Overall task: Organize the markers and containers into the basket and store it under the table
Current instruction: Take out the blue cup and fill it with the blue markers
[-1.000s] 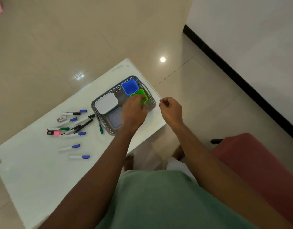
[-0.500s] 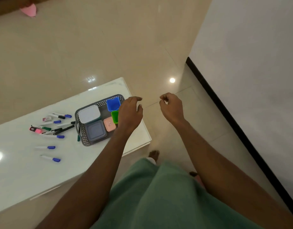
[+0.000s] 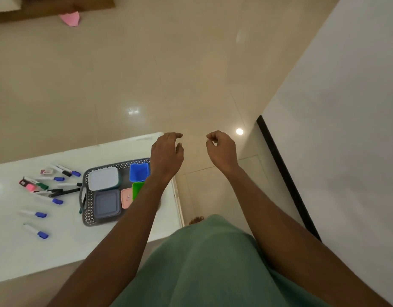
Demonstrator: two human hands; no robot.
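Hovering both hands near the table's right end, we are gripping nothing. Our left hand (image 3: 166, 154) is hanging over the far right corner of the basket (image 3: 89, 220) with its fingers loosely curved and spread, empty. Our right hand (image 3: 222, 149) is floating beyond the edge of the table (image 3: 18, 251), over the floor, its fingers curled in toward the thumb around nothing we can see. The grey basket is sitting on the white table just below and left of our left wrist, and our left forearm is crossing over its right side. Inside it, a white-lidded container (image 3: 103, 178) and a grey-lidded container (image 3: 107, 203) are lying in the left half. A blue cup (image 3: 138, 172), a green cup (image 3: 137, 189) and a small pink container (image 3: 126, 197) are sitting in the right half, the green one partly hidden by our arm. The markers (image 3: 57, 201) are lying loose on the tabletop left of the basket, well apart from both hands, most with blue caps, beside a pink block (image 3: 30, 187)
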